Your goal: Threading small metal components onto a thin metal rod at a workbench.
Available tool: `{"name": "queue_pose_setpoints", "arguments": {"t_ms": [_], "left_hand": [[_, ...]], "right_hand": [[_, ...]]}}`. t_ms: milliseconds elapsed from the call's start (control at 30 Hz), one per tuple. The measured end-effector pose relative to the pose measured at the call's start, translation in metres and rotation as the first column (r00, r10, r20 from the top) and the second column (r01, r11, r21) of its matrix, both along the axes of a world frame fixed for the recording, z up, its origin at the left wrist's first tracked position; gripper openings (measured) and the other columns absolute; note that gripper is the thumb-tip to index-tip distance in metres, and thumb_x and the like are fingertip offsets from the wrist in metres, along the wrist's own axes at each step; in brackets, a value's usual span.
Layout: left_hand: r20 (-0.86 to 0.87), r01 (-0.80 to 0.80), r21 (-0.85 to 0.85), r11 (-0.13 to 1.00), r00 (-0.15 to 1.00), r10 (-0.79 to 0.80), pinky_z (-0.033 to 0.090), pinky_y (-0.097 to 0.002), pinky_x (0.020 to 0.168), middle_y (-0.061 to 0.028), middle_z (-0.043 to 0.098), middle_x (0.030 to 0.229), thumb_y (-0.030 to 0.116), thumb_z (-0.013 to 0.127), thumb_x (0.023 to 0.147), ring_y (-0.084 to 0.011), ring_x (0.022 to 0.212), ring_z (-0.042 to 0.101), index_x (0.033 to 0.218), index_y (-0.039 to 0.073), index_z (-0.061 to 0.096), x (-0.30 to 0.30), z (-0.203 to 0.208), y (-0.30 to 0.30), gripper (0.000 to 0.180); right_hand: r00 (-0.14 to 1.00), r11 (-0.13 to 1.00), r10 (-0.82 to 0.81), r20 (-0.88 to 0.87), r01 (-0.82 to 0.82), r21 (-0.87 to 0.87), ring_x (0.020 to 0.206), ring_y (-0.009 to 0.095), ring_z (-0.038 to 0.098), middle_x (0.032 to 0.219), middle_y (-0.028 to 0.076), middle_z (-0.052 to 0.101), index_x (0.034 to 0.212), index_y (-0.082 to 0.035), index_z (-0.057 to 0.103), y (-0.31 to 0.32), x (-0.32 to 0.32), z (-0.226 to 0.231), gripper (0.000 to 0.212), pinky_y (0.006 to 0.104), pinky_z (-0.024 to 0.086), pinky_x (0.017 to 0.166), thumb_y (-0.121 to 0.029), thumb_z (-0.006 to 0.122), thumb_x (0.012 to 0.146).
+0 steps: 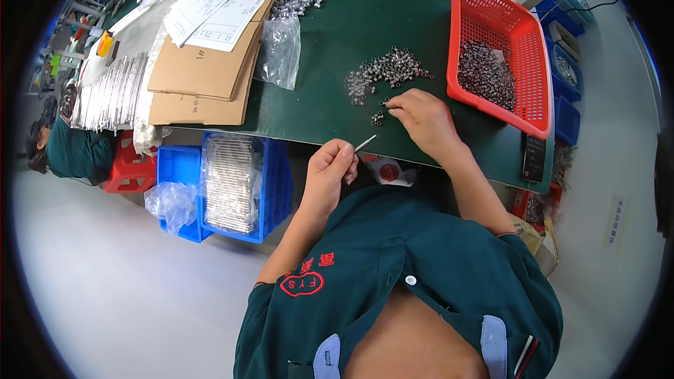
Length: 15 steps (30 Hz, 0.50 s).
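By the green table, the left hand grips a metal rod. Right hand above the table: grip unclear. Pale floor below.

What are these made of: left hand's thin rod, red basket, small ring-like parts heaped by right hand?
Thin rod: probably metal, smooth; silvery sheen.
Red basket: likely moulded plastic, fairly glossy; even colour, perforated walls.
Small ring-like parts: apparently metal, shiny; bright glints. Exact alloys unclear.

One red basket sits at two o'clock, two blue crates at nine; between are two hands, one rod.
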<state>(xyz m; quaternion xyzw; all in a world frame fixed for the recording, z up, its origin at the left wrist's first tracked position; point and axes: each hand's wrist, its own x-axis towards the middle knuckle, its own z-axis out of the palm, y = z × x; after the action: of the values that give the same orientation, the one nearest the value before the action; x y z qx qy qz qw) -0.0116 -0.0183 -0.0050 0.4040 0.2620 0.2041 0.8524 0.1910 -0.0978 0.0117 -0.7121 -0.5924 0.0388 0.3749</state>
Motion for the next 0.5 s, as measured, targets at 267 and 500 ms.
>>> {"name": "queue_pose_setpoints", "arguments": {"t_ms": [267, 500], "left_hand": [[-0.024, 0.042, 0.029, 0.999, 0.999, -0.041, 0.033, -0.0221, 0.051, -0.0007, 0.045, 0.065, 0.019, 0.050, 0.095, -0.0084, 0.054, 0.039, 0.081, 0.006, 0.049, 0.011, 0.002, -0.002, 0.020], [-0.035, 0.063, 0.078, 0.995, 0.998, -0.060, 0.033, -0.0220, 0.051, -0.0006, 0.046, 0.064, 0.020, 0.050, 0.095, -0.0084, 0.054, 0.039, 0.081, 0.006, 0.049, 0.012, 0.000, -0.004, 0.020]], "right_hand": [[0.592, 0.989, -0.054, -0.804, -0.079, -0.125, 0.071, 0.006, 0.053, 0.079, 0.001, 0.061, 0.093, 0.002, 0.065, -0.019, -0.019, 0.018, 0.011, 0.0199, 0.044, 0.064, -0.001, 0.062, 0.083], [0.570, 0.987, -0.028, -0.821, -0.113, -0.112, 0.071, 0.009, 0.056, 0.081, 0.003, 0.061, 0.093, 0.002, 0.064, -0.022, -0.024, 0.022, 0.011, 0.0215, 0.045, 0.065, 0.001, 0.061, 0.082]]}}
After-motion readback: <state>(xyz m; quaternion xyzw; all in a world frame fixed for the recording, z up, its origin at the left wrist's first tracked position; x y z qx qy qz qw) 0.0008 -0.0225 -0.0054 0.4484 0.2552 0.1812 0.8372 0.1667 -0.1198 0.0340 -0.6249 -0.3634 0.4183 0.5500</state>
